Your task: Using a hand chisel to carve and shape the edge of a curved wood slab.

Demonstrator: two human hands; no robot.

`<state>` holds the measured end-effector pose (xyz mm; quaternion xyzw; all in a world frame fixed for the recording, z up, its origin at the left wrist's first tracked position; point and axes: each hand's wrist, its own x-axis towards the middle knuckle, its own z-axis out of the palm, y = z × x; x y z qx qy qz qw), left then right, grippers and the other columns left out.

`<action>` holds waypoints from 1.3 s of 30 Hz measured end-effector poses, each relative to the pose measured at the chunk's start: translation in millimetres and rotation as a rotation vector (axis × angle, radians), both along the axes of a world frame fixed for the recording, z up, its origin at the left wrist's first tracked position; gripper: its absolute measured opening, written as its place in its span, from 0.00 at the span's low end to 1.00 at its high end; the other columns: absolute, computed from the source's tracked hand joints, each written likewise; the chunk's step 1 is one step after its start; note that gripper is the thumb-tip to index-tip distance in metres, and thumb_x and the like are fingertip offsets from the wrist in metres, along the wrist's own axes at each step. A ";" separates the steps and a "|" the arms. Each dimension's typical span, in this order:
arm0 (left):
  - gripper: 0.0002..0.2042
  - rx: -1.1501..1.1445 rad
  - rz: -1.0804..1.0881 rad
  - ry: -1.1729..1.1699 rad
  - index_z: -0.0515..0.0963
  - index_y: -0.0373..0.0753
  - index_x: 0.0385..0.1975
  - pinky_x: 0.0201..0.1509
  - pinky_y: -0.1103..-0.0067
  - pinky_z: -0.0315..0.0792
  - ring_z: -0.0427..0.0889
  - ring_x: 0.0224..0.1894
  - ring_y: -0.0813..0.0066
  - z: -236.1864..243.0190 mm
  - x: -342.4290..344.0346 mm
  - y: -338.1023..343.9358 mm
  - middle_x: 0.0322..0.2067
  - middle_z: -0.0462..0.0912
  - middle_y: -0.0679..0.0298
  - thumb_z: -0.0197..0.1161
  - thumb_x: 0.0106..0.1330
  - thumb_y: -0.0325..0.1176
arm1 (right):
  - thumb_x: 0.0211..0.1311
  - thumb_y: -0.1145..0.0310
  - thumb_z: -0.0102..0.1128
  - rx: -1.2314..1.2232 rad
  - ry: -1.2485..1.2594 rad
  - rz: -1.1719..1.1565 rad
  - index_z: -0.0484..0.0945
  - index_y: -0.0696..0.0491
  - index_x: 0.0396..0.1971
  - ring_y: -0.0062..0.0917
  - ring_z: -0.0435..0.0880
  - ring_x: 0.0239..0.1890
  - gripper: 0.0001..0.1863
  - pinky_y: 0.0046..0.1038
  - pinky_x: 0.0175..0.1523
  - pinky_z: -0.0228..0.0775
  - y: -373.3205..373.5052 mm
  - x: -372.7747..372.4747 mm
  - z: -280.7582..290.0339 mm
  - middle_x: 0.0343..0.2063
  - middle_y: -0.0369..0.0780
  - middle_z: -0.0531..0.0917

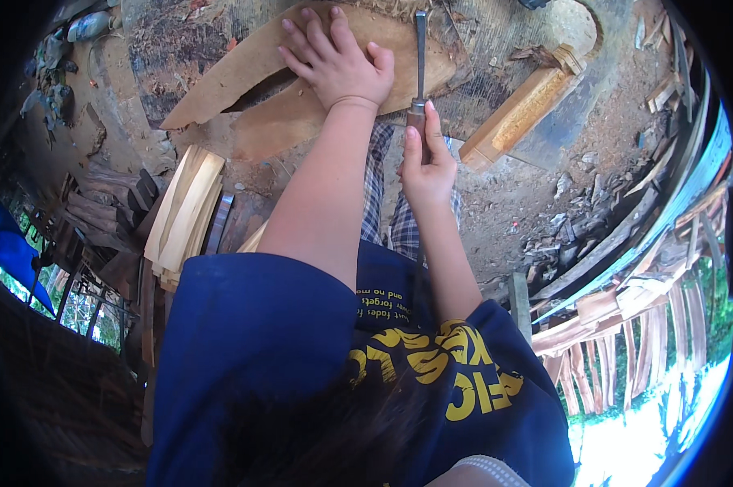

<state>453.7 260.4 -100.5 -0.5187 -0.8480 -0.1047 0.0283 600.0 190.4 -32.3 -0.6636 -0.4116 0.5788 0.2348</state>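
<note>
My left hand (pixel 334 61) lies with fingers spread on a flat, tan, long tapered piece (pixel 212 89) with a dark gap along it. My right hand (pixel 427 162) grips the wooden handle of a chisel (pixel 420 57), whose long metal blade points away from me, over the right part of the tan piece. Just right of that hand lies a squared, yellowish wooden piece (pixel 513 114), with a rougher end near a pale round wooden shape (pixel 571 28).
A worn work surface (pixel 172 32) lies under the pieces. At left are stacked pale wooden slats (pixel 181 207), dark wood offcuts (pixel 99 203) and a blue sheet (pixel 13 252). Wood scraps (pixel 569 235) litter the dirt at right, beside upright pale slats (pixel 626 357).
</note>
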 end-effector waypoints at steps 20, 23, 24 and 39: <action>0.33 -0.004 0.000 0.001 0.61 0.38 0.63 0.71 0.38 0.38 0.44 0.74 0.33 3.7 -1.7 1.4 0.67 0.56 0.43 0.57 0.57 0.43 | 0.73 0.67 0.56 -0.205 0.164 -0.010 0.69 0.50 0.67 0.11 0.73 0.17 0.24 0.17 0.21 0.67 11.6 28.7 40.0 0.25 0.32 0.79; 0.33 -0.018 0.001 0.002 0.61 0.37 0.64 0.71 0.38 0.37 0.43 0.74 0.33 0.7 -2.1 2.2 0.67 0.56 0.43 0.57 0.56 0.43 | 0.73 0.67 0.56 -0.265 0.176 0.008 0.69 0.50 0.67 0.12 0.73 0.16 0.24 0.17 0.20 0.67 39.9 21.8 45.2 0.24 0.32 0.78; 0.34 -0.026 0.002 0.001 0.61 0.37 0.64 0.71 0.38 0.37 0.43 0.74 0.33 0.6 -2.6 2.7 0.67 0.56 0.43 0.57 0.56 0.43 | 0.73 0.67 0.55 -0.296 0.184 0.009 0.69 0.50 0.67 0.12 0.73 0.16 0.24 0.17 0.20 0.66 44.6 20.9 46.3 0.23 0.32 0.78; 0.34 -0.053 0.006 0.006 0.60 0.37 0.64 0.71 0.38 0.37 0.43 0.74 0.33 3.8 -1.3 -1.9 0.67 0.56 0.43 0.56 0.57 0.43 | 0.71 0.68 0.58 -0.192 0.069 0.092 0.73 0.47 0.65 0.10 0.73 0.18 0.23 0.18 0.25 0.68 4.7 45.8 32.5 0.24 0.31 0.81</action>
